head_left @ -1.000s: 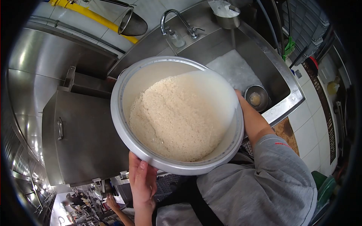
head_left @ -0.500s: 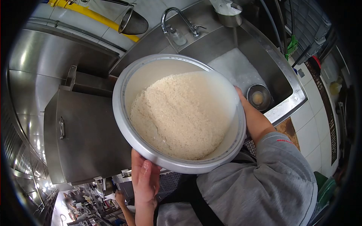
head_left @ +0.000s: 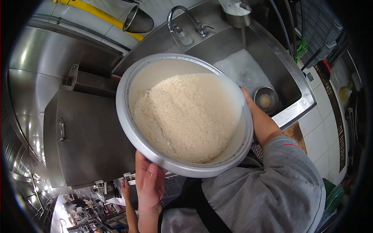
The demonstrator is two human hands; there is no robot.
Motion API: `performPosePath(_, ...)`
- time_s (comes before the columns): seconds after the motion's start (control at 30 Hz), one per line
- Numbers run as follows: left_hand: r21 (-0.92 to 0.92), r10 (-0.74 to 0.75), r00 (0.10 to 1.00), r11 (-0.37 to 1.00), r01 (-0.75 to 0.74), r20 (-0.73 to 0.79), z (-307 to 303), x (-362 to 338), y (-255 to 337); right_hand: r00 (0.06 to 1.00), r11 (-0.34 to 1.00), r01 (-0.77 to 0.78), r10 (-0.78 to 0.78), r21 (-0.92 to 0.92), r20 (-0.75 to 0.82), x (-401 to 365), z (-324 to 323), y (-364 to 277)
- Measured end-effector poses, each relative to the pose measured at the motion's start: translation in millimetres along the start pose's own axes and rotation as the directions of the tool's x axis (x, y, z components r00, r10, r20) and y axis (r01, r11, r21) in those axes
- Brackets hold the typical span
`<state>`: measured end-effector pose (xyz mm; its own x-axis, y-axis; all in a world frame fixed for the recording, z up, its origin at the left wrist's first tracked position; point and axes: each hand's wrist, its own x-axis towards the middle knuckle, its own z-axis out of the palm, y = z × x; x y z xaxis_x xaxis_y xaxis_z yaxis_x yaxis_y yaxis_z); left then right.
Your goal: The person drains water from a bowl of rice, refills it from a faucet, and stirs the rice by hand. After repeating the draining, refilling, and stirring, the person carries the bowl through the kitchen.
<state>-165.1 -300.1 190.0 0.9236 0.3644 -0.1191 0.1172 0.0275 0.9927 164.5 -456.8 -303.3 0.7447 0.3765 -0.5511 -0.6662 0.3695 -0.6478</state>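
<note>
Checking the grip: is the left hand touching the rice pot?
Touching. The head view shows the left hand under the rice pot, its thumb pressed against the pot's outer rim.

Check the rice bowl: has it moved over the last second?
No, not noticeably. The rice bowl sits just as far below the faucet and beside the small steel bowl as before; only the view drifted slightly.

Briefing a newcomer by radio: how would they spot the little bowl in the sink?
Look right of the rice pot to the steel sink below the curved tap. On the sink's floor, at its near right corner, sits a small steel bowl. Unlike the container up by the tap, it holds something yellowish.
</note>
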Motion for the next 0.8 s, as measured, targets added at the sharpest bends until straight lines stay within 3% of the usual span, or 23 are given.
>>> performPosePath(0.07, -0.009, -0.004, 1.000, 1.000, 0.004, -0.010, 1.0, 0.1, 0.4, 0.996, 0.995, 0.025, -0.033, -0.093, -0.082, -3.0, 1.5, -2.5)
performPosePath(0.17, -0.028, -0.021, 1.000, 0.999, 0.022, 0.020, 0.5, -0.2, 1.2, 0.997, 0.999, -0.012, 0.008, -0.049, -0.081, -7.9, 2.0, -5.9)
performPosePath(0.23, -0.005, -0.016, 1.000, 1.000, 0.016, -0.006, 0.9, -0.8, 1.8, 0.997, 0.994, -0.050, 0.055, 0.095, -0.053, -14.0, 3.6, -7.3)
performPosePath(0.37, -0.040, 0.028, 0.999, 0.999, -0.028, -0.021, -2.4, -0.8, -3.6, 0.995, 0.997, -0.036, 0.042, 0.065, -0.093, -41.0, 21.1, -24.3)
performPosePath(0.47, -0.053, -0.005, 1.000, 0.999, 0.003, -0.025, -11.4, -5.4, -4.6, 0.997, 0.993, -0.057, 0.061, 0.102, -0.044, -58.5, 32.1, -26.4)
performPosePath(0.53, -0.144, -0.048, 0.989, 0.989, 0.028, -0.141, -19.1, -6.9, -12.6, 0.997, 0.989, -0.072, 0.073, 0.126, -0.003, -70.2, 39.3, -32.2)
performPosePath(0.67, -0.156, -0.082, 0.979, 0.986, 0.053, -0.184, -59.2, -10.7, -41.5, 0.994, 0.983, -0.102, 0.096, 0.155, 0.046, -105.5, 65.0, -71.4)
performPosePath(0.73, -0.203, -0.151, 0.911, 0.976, 0.076, -0.385, -64.6, -8.6, -53.2, 0.967, 0.907, -0.210, 0.138, 0.365, 0.214, -131.5, 84.3, -104.4)
performPosePath(0.77, -0.233, -0.166, 0.921, 0.969, 0.085, -0.353, -82.3, -12.6, -67.6, 0.968, 0.910, -0.209, 0.140, 0.359, 0.207, -140.5, 92.1, -116.8)
performPosePath(0.8, -0.242, -0.173, 0.920, 0.966, 0.089, -0.352, -85.3, -12.9, -75.3, 0.960, 0.938, -0.121, 0.027, 0.326, 0.279, -150.1, 99.3, -127.8)
